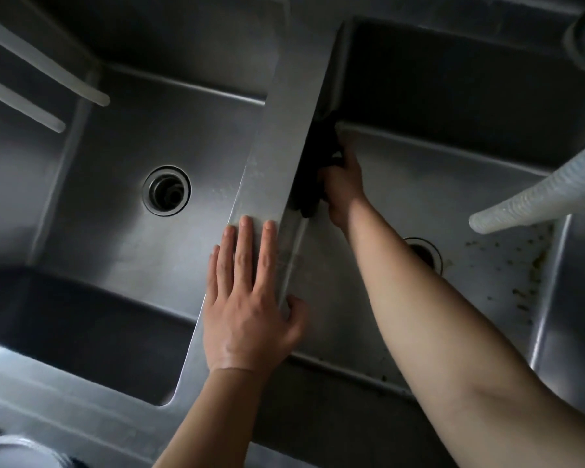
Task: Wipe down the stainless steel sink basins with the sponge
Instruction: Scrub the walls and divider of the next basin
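Two stainless steel basins lie side by side, split by a flat steel divider. My left hand rests flat on the near part of that divider, fingers straight, thumb over its right edge. My right hand reaches into the right basin and grips a dark sponge, pressing it against the basin's left inner wall just below the divider's edge. The sponge looks almost black and its shape is hard to make out. The left basin has a round drain.
A ribbed white hose hangs over the right basin from the right. Brown specks dot that basin's floor near its drain, which my forearm partly hides. Two white rods reach in at the top left. A pale round object sits at the bottom left.
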Demonstrator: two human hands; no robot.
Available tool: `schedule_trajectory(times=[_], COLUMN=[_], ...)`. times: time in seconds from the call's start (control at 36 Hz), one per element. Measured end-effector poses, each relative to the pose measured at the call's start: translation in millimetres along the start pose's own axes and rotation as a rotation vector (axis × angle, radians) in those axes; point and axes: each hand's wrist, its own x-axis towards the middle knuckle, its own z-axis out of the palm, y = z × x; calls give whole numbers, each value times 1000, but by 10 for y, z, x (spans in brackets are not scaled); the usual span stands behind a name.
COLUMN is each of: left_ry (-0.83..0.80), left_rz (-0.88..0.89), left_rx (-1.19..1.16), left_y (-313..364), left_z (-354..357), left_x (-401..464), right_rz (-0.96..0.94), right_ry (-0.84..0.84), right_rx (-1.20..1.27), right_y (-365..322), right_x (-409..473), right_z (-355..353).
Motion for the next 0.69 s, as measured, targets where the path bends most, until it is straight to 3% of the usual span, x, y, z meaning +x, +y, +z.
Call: schedule_trajectory(times=[0.28,0.47,0.69], left_ry=[13,34,104], left_rz=[27,58,83], left_rx=[-64,-109,-395], left_y=[-40,-58,-123], left_z=[13,20,-1], left_x=[-15,-19,-36], right_rz=[-104,-108,-109], right_ry=[-49,93,1], right_rx=[-51,-226,-181], right_y=[111,-48,-85], right_x=[-370,-234,-685], right_z=[-22,1,-25])
